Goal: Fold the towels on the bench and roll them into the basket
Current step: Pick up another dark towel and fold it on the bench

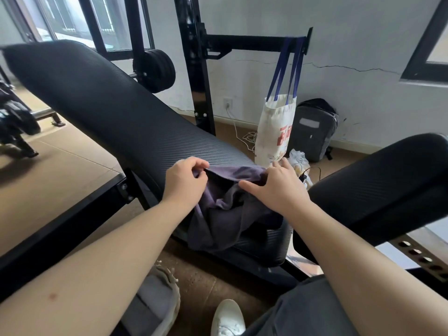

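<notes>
A dark purple towel (225,214) lies crumpled over the gap between the two black bench pads (109,110) and hangs down toward the floor. My left hand (185,180) pinches the towel's upper edge at its left corner. My right hand (278,187) holds the same edge at the right, its fingers spread over the cloth and thumb stretched left. Between the hands the top edge is pulled fairly taut. On the floor at the bottom left stands a pale woven basket (162,294) holding grey cloth, partly hidden by my left forearm.
A second black pad (378,185) rises at the right. Behind the bench stand a black rack (196,76) with weight plates, a hanging canvas tote (276,132), a grey backpack (312,129) and cables on the floor. My white shoe (228,318) is at the bottom.
</notes>
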### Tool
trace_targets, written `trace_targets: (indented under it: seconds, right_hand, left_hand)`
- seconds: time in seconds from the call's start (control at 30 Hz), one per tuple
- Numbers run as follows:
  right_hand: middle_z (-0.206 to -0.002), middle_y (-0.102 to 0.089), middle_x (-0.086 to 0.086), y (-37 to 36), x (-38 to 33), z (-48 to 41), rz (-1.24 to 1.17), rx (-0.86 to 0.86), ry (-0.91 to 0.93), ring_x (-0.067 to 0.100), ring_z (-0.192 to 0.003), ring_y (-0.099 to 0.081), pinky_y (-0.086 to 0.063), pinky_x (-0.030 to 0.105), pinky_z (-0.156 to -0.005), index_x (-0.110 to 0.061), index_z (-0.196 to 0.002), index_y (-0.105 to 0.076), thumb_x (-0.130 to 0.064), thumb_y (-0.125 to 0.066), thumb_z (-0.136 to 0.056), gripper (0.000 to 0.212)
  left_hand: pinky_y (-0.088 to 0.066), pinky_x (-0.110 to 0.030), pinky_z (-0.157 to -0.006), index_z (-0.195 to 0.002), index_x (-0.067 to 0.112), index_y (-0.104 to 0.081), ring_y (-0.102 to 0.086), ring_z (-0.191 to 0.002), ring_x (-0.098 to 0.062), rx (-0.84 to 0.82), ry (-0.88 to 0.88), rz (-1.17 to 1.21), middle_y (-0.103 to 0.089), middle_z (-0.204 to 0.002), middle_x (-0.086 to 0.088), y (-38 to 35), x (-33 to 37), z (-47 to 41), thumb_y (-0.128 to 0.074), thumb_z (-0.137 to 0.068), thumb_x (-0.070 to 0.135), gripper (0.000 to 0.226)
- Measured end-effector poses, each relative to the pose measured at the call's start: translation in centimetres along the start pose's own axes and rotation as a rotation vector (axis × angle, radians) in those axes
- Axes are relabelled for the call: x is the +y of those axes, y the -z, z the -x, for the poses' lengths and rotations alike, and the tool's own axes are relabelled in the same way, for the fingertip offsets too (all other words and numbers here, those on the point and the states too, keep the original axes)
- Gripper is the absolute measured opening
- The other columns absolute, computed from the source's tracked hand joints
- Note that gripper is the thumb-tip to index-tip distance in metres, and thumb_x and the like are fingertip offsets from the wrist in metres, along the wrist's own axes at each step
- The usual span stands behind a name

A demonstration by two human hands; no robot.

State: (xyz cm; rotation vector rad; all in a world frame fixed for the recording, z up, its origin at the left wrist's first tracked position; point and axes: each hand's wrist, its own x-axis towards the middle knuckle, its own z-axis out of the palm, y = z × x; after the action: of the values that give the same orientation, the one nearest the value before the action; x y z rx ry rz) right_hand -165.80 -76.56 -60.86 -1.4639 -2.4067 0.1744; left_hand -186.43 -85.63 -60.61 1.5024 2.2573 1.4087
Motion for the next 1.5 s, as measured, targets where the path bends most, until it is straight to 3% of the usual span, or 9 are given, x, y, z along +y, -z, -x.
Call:
trace_targets:
  seconds: [0.1, 0.23, 0.43, 0.7, 0.8, 0.9, 1.07, 1.37, 1.5]
  right_hand:
    - [-0.138, -0.049, 0.010, -0.3, 0.7, -0.5, 0.028, 0.058, -0.060, 0.030, -0.138, -0.035, -0.048, 0.044, -0.099, -0.009, -0.131, -0.055, -0.058, -0.066, -0.083, 0.069]
    - [-0.127, -0.047, 0.009, -0.9, 1.2, -0.4, 0.012, 0.116, -0.016, 0.035, -0.114, -0.052, -0.045, 0.039, -0.072, -0.015, -0.132, -0.045, -0.019, -0.067, -0.079, 0.058]
    - [-0.131, -0.050, 0.011, -1.5, 1.4, -0.8, 0.180, 0.221, 0.212, 0.039, -0.119, -0.048, -0.044, 0.048, -0.092, -0.016, -0.135, -0.054, -0.012, -0.070, -0.070, 0.067]
    - [-0.157, -0.029, 0.011, -2.4, -0.3, -0.9, 0.000, -0.120, 0.080, 0.039, -0.141, -0.031, -0.039, 0.057, -0.107, -0.029, -0.140, -0.045, -0.041, -0.050, -0.090, 0.052]
    - [-0.147, -0.040, 0.009, -2.7, -0.4, -0.9, 0.112, 0.021, 0.058, 0.035, -0.140, -0.031, -0.040, 0.056, -0.104, -0.021, -0.118, -0.062, -0.063, -0.052, -0.087, 0.053]
    - [-0.143, -0.045, 0.013, -3.4, 0.0, -1.3, 0.342, 0.176, 0.163, 0.036, -0.138, -0.032, -0.037, 0.053, -0.101, -0.011, -0.112, -0.067, -0.042, -0.076, -0.073, 0.050]
    - [-0.134, -0.050, 0.009, -4.3, -0.6, -1.5, 0.406, 0.081, 0.388, 0.033, -0.116, -0.051, -0.042, 0.043, -0.085, -0.015, -0.146, -0.044, -0.021, -0.067, -0.080, 0.071]
    - [-0.134, -0.047, 0.010, -4.0, 0.8, -1.8, 0.162, -0.133, -0.073, 0.044, -0.117, -0.054, -0.027, 0.073, -0.103, -0.029, -0.131, -0.034, -0.045, -0.070, -0.078, 0.067]
    - [-0.108, -0.055, -0.001, -2.9, 2.0, -2.1, -0.126, -0.111, -0.056, 0.033, -0.098, -0.056, -0.047, 0.053, -0.088, -0.026, -0.106, -0.041, -0.036, -0.064, -0.077, 0.038]
  left_hand:
    - [-0.033, 0.007, -0.077, -0.096, 0.021, -0.075, -0.059, -0.090, -0.003, 0.049, -0.006, 0.009, -0.068, -0.102, 0.003, -0.1, 0.2, 0.5, -0.063, -0.089, 0.000, 0.025]
    - [-0.032, 0.006, -0.074, -0.093, 0.019, -0.076, -0.056, -0.089, -0.007, 0.155, -0.011, 0.020, -0.063, -0.102, 0.000, 0.3, 0.8, 0.4, -0.059, -0.090, -0.002, 0.027]
    - [-0.038, -0.013, -0.079, -0.097, 0.025, -0.076, -0.053, -0.100, -0.013, -0.029, 0.001, -0.114, -0.052, -0.108, 0.004, -0.1, -0.8, 0.6, -0.048, -0.090, -0.005, 0.041]
    - [-0.032, -0.046, -0.108, -0.137, 0.038, -0.055, -0.034, -0.136, -0.029, -0.301, -0.103, -0.592, -0.040, -0.148, 0.000, -2.5, -1.3, 1.9, -0.063, -0.088, 0.046, 0.051]
    - [-0.032, -0.047, -0.106, -0.145, 0.036, -0.045, -0.037, -0.134, -0.029, -0.326, -0.162, -0.754, -0.043, -0.147, 0.001, -3.2, -1.2, 2.1, -0.063, -0.087, 0.056, 0.064]
    - [-0.036, -0.045, -0.099, -0.152, 0.028, -0.034, -0.050, -0.124, -0.029, -0.327, -0.223, -0.928, -0.059, -0.134, -0.001, -3.4, -0.8, 1.8, -0.059, -0.093, 0.053, 0.069]
    - [-0.041, -0.040, -0.093, -0.116, 0.024, -0.064, -0.058, -0.110, -0.027, -0.398, -0.295, -0.978, -0.068, -0.112, -0.001, -2.8, -0.8, 1.2, -0.050, -0.098, 0.028, 0.023]
    - [-0.046, -0.040, -0.088, -0.112, 0.016, -0.065, -0.062, -0.107, -0.031, -0.263, -0.102, -1.006, -0.069, -0.113, -0.010, 0.3, -0.9, -0.7, -0.049, -0.096, 0.026, 0.025]
    - [-0.040, -0.043, -0.092, -0.110, 0.020, -0.063, -0.055, -0.109, -0.028, -0.181, -0.146, -1.059, -0.064, -0.114, -0.005, 0.1, -1.5, 0.3, -0.047, -0.092, 0.030, 0.026]
